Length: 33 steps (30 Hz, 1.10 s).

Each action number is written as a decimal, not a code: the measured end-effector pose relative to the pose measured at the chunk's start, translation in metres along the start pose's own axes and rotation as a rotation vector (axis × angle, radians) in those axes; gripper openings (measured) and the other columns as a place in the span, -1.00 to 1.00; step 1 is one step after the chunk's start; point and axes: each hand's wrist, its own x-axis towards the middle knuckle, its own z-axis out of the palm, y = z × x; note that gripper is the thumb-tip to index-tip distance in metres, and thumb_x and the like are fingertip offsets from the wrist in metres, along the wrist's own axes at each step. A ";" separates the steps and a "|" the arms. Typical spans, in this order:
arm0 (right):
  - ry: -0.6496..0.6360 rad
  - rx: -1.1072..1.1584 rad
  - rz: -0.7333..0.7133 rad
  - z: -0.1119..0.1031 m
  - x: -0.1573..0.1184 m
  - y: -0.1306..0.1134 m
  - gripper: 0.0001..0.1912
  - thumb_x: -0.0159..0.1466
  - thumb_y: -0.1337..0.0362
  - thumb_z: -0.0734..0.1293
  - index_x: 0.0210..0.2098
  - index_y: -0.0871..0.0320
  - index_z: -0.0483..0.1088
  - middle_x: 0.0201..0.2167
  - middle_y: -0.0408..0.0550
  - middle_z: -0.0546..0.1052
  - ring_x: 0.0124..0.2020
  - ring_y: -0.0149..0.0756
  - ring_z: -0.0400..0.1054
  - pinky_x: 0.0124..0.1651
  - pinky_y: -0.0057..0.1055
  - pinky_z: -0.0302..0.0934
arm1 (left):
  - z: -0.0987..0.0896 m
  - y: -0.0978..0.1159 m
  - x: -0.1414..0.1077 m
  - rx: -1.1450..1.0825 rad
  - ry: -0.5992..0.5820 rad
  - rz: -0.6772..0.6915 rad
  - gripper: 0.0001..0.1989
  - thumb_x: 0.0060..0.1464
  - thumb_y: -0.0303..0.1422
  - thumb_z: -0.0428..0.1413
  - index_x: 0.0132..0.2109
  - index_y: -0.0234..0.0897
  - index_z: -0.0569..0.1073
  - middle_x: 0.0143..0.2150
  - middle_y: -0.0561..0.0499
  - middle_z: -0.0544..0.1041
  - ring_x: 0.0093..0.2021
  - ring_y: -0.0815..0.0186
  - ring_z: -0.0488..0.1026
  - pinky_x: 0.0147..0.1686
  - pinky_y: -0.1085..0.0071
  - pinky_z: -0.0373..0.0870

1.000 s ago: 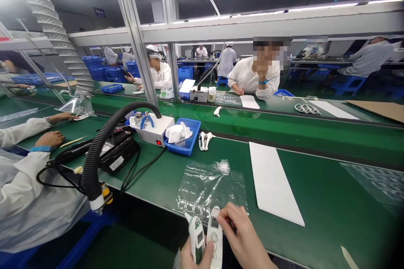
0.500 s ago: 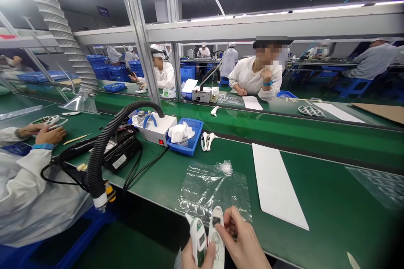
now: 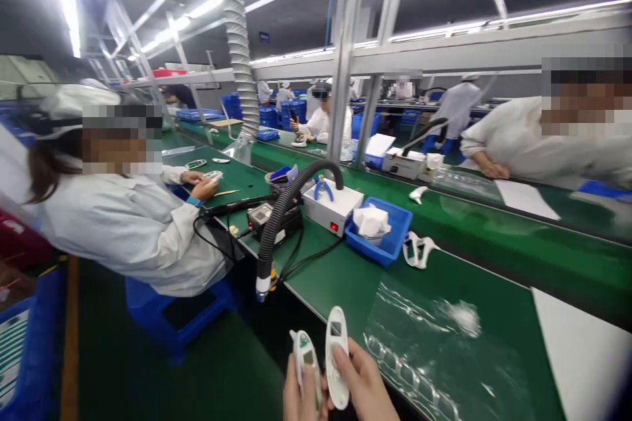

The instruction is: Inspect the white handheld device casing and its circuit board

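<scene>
At the bottom centre, my left hand (image 3: 302,389) is closed round a white thermometer body (image 3: 307,360) with a small screen and a bit of green circuit board. Beside it my right hand (image 3: 363,378) grips a long white oval cover (image 3: 336,348) with a dark window near its top, thumb on its face. The two parts are side by side, close together and nearly upright. A clear plastic bag (image 3: 424,342) lies on the green table to the right of my hands.
Left of centre, a black flexible hose (image 3: 276,210) arches from a white box (image 3: 326,207). A blue tray (image 3: 390,237) holds white tissue. White plastic parts (image 3: 419,250) and a white sheet (image 3: 577,348) lie further right. A person (image 3: 133,210) sits at left.
The view has turned left, so the table items appear further right and the seated person at left shows more fully. Both hands still hold their parts; the cover's lower end is now visible.
</scene>
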 end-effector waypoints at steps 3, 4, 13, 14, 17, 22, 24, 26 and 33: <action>-0.159 0.058 0.097 0.050 0.046 0.007 -0.39 0.02 -0.26 0.38 -0.38 0.21 0.33 -0.65 -0.18 0.42 -0.79 -0.55 0.13 -0.79 -0.62 -0.07 | -0.031 0.032 0.037 -0.232 0.027 -0.022 -0.30 -0.15 0.25 0.10 -0.25 -0.39 0.47 -0.71 0.10 0.36 -0.74 0.47 0.19 -0.76 0.59 0.03; -0.180 0.076 0.130 0.068 0.060 0.012 -0.36 -0.02 -0.30 0.38 -0.42 0.22 0.33 -0.67 -0.18 0.41 -0.81 -0.58 0.09 -0.81 -0.65 -0.13 | -0.042 0.042 0.049 -0.271 0.049 -0.007 -0.33 -0.15 0.21 0.14 -0.26 -0.39 0.47 -0.67 0.08 0.39 -0.70 0.45 0.25 -0.72 0.58 0.11; -0.145 0.111 0.201 0.098 0.093 0.041 -0.32 -0.01 -0.35 0.32 -0.57 0.23 0.32 -0.80 -0.14 0.38 -0.88 -0.58 0.06 -0.86 -0.65 -0.30 | -0.043 0.061 0.085 -0.355 0.139 -0.011 -0.48 -0.02 0.12 0.10 -0.45 -0.32 0.39 -0.71 0.14 0.27 -0.73 0.47 0.18 -0.75 0.59 0.00; -0.132 0.114 0.194 0.091 0.091 0.039 -0.34 0.01 -0.33 0.32 -0.57 0.23 0.31 -0.81 -0.15 0.36 -0.88 -0.57 0.06 -0.85 -0.65 -0.33 | -0.037 0.059 0.083 -0.352 0.125 -0.020 -0.47 -0.03 0.13 0.10 -0.46 -0.32 0.39 -0.71 0.15 0.26 -0.73 0.48 0.16 -0.76 0.59 -0.01; -0.125 0.105 0.170 0.082 0.089 0.033 -0.37 0.05 -0.30 0.32 -0.58 0.21 0.29 -0.84 -0.17 0.33 -0.88 -0.54 0.10 -0.84 -0.65 -0.34 | -0.027 0.058 0.080 -0.360 0.114 -0.018 -0.45 -0.03 0.16 0.08 -0.50 -0.31 0.37 -0.72 0.16 0.24 -0.74 0.48 0.13 -0.77 0.58 -0.01; -0.184 0.057 0.166 0.100 0.088 0.037 -0.33 0.04 -0.34 0.29 -0.54 0.22 0.33 -0.82 -0.17 0.36 -0.87 -0.52 0.12 -0.85 -0.64 -0.27 | -0.042 0.062 0.081 -0.377 0.193 0.007 -0.45 0.00 0.14 0.05 -0.56 -0.28 0.32 -0.74 0.14 0.24 -0.76 0.48 0.13 -0.77 0.57 -0.01; -0.214 0.041 0.190 0.104 0.086 0.042 -0.33 0.04 -0.34 0.29 -0.47 0.22 0.35 -0.81 -0.17 0.38 -0.87 -0.50 0.14 -0.85 -0.64 -0.24 | -0.051 0.059 0.078 -0.384 0.227 -0.001 -0.48 0.01 0.12 0.06 -0.52 -0.29 0.35 -0.73 0.14 0.26 -0.75 0.47 0.16 -0.76 0.57 0.00; -0.220 0.023 0.204 0.105 0.082 0.047 -0.34 0.05 -0.34 0.28 -0.45 0.21 0.34 -0.81 -0.17 0.38 -0.87 -0.51 0.12 -0.85 -0.64 -0.22 | -0.056 0.053 0.074 -0.390 0.248 -0.011 -0.50 0.01 0.11 0.07 -0.48 -0.29 0.37 -0.71 0.14 0.28 -0.73 0.47 0.17 -0.75 0.58 0.00; -0.197 0.021 0.160 0.092 0.083 0.047 -0.35 0.07 -0.32 0.28 -0.41 0.23 0.34 -0.83 -0.17 0.37 -0.87 -0.50 0.11 -0.84 -0.63 -0.26 | -0.044 0.047 0.075 -0.367 0.182 -0.016 -0.46 0.00 0.15 0.06 -0.48 -0.29 0.37 -0.72 0.15 0.25 -0.74 0.49 0.14 -0.75 0.59 -0.04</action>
